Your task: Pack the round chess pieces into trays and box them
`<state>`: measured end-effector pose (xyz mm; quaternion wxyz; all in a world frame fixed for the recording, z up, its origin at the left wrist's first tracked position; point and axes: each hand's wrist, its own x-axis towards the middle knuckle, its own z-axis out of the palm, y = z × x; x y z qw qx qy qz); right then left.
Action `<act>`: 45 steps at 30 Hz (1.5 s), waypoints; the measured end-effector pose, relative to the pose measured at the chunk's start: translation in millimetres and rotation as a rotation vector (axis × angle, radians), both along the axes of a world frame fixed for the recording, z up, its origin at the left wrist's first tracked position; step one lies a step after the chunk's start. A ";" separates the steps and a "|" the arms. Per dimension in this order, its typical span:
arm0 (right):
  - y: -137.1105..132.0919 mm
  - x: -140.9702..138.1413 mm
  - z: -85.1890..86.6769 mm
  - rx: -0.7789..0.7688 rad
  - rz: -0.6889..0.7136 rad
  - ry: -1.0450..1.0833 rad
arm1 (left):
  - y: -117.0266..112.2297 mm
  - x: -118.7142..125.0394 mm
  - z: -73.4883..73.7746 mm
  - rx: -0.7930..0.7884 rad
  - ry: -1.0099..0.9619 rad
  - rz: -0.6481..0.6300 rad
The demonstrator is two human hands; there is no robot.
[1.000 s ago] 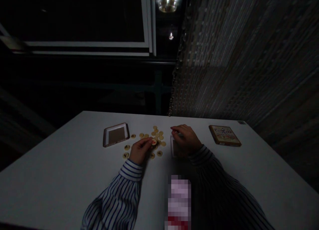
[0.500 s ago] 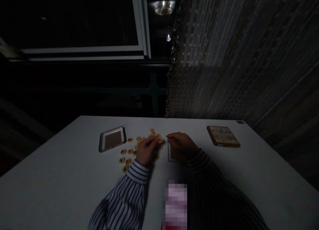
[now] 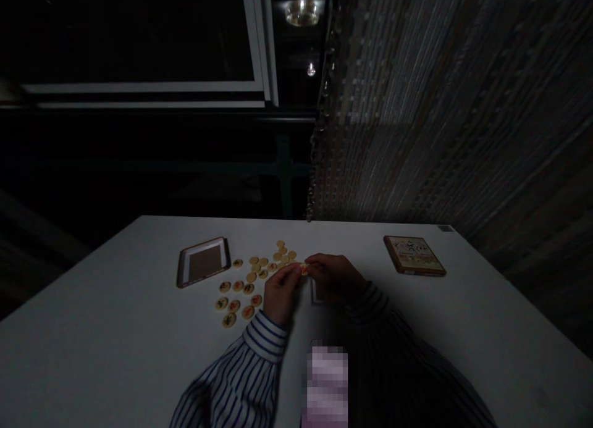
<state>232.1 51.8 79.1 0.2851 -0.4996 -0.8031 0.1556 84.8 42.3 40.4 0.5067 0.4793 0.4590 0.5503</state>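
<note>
A round, pale Chinese chess piece (image 3: 304,269) with a red character is pinched between both my hands. My left hand (image 3: 280,297) has its thumb and finger closed on the left edge. From the other side, my right hand (image 3: 339,276) closes its fingertips on the same piece. Under the right hand lies a tray-like box part (image 3: 317,294), mostly hidden by the hand and its shadow. Many more Chinese chess pieces (image 3: 248,288) are scattered beside and behind my left hand, some showing red or dark characters, others plain side up.
An open shallow box half (image 3: 184,271) lies at the left on the white table (image 3: 115,329). At the right is a flat box (image 3: 414,255) with a printed top. Behind the table hangs a bead-string curtain (image 3: 370,138), beside a dark window. The light is dim.
My left hand has moved right with the chess piece, and my right hand's fingers have come onto it. More loose pieces show beside the left hand. The view has shifted slightly.
</note>
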 end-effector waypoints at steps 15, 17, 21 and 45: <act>0.4 1.6 4.4 0.052 0.153 -0.251 | -5.7 1.4 4.6 -0.085 0.014 0.017; 0.6 2.0 3.7 0.065 0.171 -0.253 | -6.3 1.8 5.5 -0.100 0.001 0.011; 2.6 3.3 -0.2 0.057 0.119 -0.260 | -6.0 2.2 1.9 -0.136 -0.052 -0.004; 7.1 9.9 -9.5 0.166 0.206 -0.311 | -6.3 3.5 -1.0 -0.189 -0.214 -0.057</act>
